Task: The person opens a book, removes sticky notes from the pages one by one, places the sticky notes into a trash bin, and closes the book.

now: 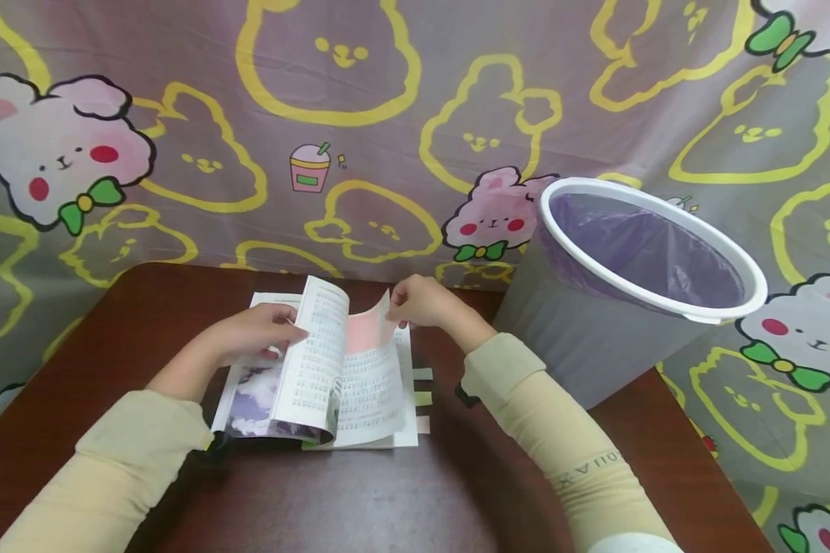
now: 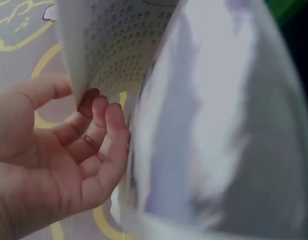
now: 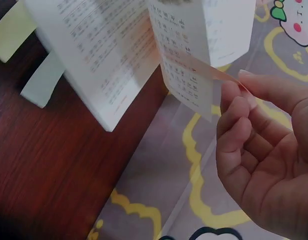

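Observation:
An open book printed with rows of small characters lies on the table. My left hand pinches a raised, curving page between thumb and fingers at its edge. Below that hand is a glossy cover with a purple and white picture. At the upper right of the book, my right hand pinches the edge of a pink sticky note on the right-hand page. In the right wrist view, thumb and index finger grip the note's end, which is pulled taut away from the page.
Several pale tabs stick out from the book's right edge over the dark red-brown table. Right of the book stands a grey bin with a white rim and purple liner. A cartoon-printed cloth hangs behind.

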`<control>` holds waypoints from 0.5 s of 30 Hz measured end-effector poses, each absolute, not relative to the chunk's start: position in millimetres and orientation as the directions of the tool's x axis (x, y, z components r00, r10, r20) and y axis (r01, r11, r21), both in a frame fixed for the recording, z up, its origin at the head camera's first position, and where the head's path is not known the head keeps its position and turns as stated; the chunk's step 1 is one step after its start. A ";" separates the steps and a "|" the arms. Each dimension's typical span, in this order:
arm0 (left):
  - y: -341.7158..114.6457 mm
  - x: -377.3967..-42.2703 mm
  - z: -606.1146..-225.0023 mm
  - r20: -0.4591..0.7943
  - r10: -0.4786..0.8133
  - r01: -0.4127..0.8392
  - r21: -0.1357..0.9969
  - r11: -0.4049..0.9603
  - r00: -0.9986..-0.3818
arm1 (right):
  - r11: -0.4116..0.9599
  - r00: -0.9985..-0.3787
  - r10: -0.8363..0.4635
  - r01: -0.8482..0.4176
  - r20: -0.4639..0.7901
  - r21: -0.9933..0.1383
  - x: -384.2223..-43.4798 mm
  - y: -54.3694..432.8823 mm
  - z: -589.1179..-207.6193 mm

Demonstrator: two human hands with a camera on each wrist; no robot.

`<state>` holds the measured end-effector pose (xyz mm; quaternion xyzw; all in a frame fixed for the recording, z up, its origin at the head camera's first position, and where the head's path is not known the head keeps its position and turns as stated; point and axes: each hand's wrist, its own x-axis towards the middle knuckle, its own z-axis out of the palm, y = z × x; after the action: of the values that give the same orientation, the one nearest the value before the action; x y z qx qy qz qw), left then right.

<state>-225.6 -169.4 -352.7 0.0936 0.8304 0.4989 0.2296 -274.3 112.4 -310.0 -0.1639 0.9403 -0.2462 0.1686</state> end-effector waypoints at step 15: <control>-193.3 -223.5 -358.6 -0.257 0.308 0.086 0.623 0.778 -0.916 | 0.874 -0.911 -0.305 -0.151 -0.279 -0.463 -272.3 136.8 -339.2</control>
<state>-223.5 -193.3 -358.6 0.1063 0.9264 0.3160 0.1751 -272.3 136.8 -339.2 -0.1197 0.9521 -0.2211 0.1741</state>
